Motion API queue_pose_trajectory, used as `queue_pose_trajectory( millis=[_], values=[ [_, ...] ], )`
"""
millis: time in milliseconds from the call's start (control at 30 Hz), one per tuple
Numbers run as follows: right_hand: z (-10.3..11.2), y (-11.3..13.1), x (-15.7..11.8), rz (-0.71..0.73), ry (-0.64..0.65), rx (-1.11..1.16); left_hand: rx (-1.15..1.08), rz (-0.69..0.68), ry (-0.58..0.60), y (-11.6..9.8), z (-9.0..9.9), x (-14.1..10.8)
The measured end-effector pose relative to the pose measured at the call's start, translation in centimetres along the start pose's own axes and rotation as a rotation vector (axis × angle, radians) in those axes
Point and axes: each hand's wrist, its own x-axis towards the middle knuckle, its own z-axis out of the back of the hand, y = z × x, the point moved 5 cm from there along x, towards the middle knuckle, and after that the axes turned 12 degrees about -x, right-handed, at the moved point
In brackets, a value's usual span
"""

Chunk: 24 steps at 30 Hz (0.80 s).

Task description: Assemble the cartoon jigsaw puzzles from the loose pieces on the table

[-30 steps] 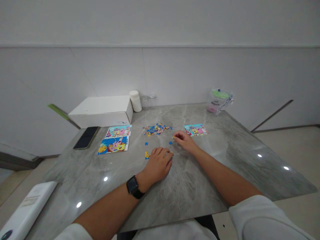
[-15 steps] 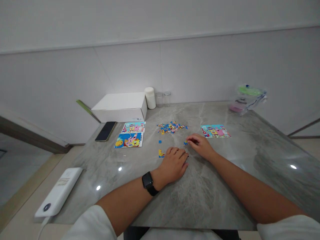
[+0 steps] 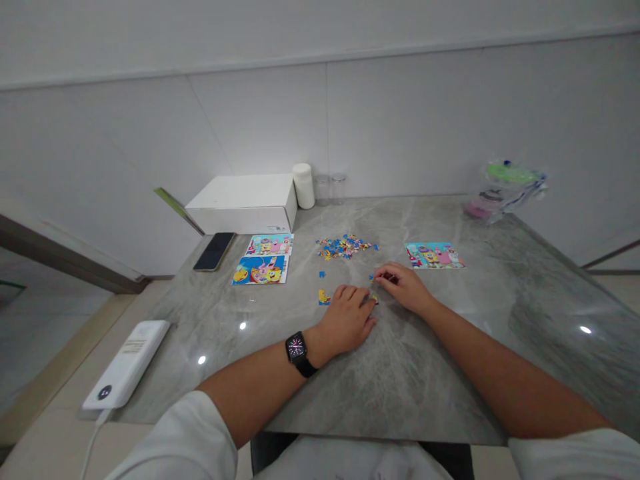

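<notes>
My left hand lies palm down on the table, fingers stretched out and slightly apart. It partly covers some joined jigsaw pieces, yellow and blue, whose left end shows beside the fingers. Another small piece edge peeks out by the fingertips. My right hand is closed in a pinch at a small blue jigsaw piece, just beyond the left fingertips. A single blue piece lies apart on the left. Farther back is a heap of loose jigsaw pieces.
Cartoon picture cards lie left, another card right. A phone, white box, white bottle and two clear glasses stand farther back. A plastic bag sits back right, a corded white device front left.
The view has shifted slightly, so the table appears a little higher. My watch face has lit up. Both hands stay almost in place, the right still pinching by the blue piece.
</notes>
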Motion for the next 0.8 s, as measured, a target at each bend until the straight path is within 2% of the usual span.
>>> queue_pose_trajectory(
  millis=[167,467,800],
  values=[
    [0.2,0.2,-0.2,-0.005,0.015,-0.031,0.003,0.006,0.005,-0.1,0.1,0.0],
    [-0.1,1.0,-0.7,-0.026,0.172,-0.066,0.025,0.002,0.017,-0.1,0.0,-0.1],
    [-0.4,1.2,-0.9,0.006,0.214,-0.094,0.029,0.009,0.021,-0.1,0.1,-0.1]
  ],
)
